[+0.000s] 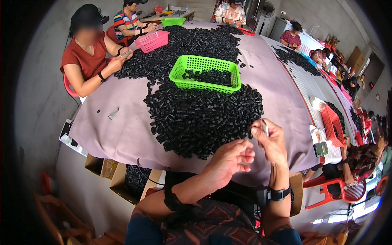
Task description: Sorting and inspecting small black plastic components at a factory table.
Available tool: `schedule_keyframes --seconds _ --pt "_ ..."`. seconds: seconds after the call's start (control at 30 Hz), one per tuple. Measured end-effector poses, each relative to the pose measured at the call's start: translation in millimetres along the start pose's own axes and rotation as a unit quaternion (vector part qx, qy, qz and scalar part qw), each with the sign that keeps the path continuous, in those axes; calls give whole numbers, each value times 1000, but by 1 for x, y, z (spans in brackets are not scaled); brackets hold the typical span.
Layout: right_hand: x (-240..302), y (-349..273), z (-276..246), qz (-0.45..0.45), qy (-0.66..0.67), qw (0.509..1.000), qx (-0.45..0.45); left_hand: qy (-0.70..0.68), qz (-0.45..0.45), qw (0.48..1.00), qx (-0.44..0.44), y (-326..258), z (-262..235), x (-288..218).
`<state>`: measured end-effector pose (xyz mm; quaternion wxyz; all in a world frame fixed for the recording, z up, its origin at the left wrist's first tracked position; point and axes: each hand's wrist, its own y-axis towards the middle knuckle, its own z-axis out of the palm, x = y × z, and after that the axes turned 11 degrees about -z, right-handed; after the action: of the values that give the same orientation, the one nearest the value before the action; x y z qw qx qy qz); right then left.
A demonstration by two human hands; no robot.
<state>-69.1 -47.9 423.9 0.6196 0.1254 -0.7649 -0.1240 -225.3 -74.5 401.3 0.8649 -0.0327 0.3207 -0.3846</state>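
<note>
In front of me, a heap of small black cylindrical plastic parts (200, 118) lies on the pinkish cloth-covered table (286, 98). My left hand (230, 159) is over the near edge of the heap, its fingers loosely bent and apart, and I see nothing in it. Just to the right, my right hand (270, 143) is closed round a small silver blade-like tool (265, 127). A dark bit shows by its fingertips, too small to tell if it is a black part. Beyond the hands, a green perforated basket (206, 85) with black parts inside rests on the heap.
A pink basket (152, 42) and another green basket (173, 21) stand farther off. Co-workers sit around the tables, one in a red top (87, 57) at the left. A small clear object (113, 113) lies on the cloth. Cardboard boxes (122, 181) are below the table edge.
</note>
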Motion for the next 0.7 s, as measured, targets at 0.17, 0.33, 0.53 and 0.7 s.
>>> schedule_keyframes --seconds 0.17,0.33,0.53,0.7 --pt "-51 67 -3 -60 -184 979 58 45 -107 990 74 6 0 19" --pt "-53 161 13 -139 -216 966 -19 52 -103 991 72 5 2 16" --pt "-58 148 2 -94 -276 954 -66 47 -100 992 65 2 0 20" --pt "-127 116 -58 31 -225 974 -16 61 -125 988 65 2 4 24"
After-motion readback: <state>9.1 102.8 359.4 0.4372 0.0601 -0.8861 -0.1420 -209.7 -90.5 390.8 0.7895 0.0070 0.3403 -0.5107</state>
